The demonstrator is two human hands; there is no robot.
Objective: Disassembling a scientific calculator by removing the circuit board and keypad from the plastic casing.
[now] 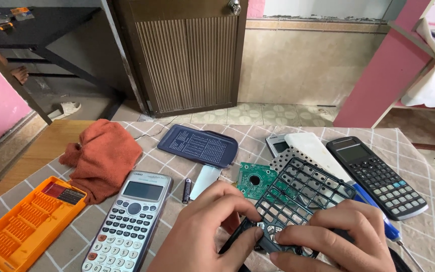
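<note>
and here we are over the table, both hands down at the near edge. our left hand [212, 226] pinches the near end of a dark calculator front frame [298, 194], thumb and fingers closed tight on its lower left corner. our right hand [336, 234] clamps the same frame from the right, fingers folded over its lower edge, thumb pressing on top. the frame tilts up away from us, its empty key holes showing the green circuit board [254, 177] just behind it.

to the left lies a silver calculator [129, 221], face up and whole. beside it, a small black battery [187, 190] and a pale flat cover [205, 180]. further back sits a dark blue slide cover [200, 145] with white print. an orange cloth [101, 156] is bunched at the left, and an orange tool case [23, 221] lies open near the corner. on the right, a black calculator [376, 176] rests face up, a white cover [318, 151] just beside it, and a blue-handled screwdriver [388, 229] pokes out from behind our right hand. all of it sits on a checked tablecloth [429, 216].
</note>
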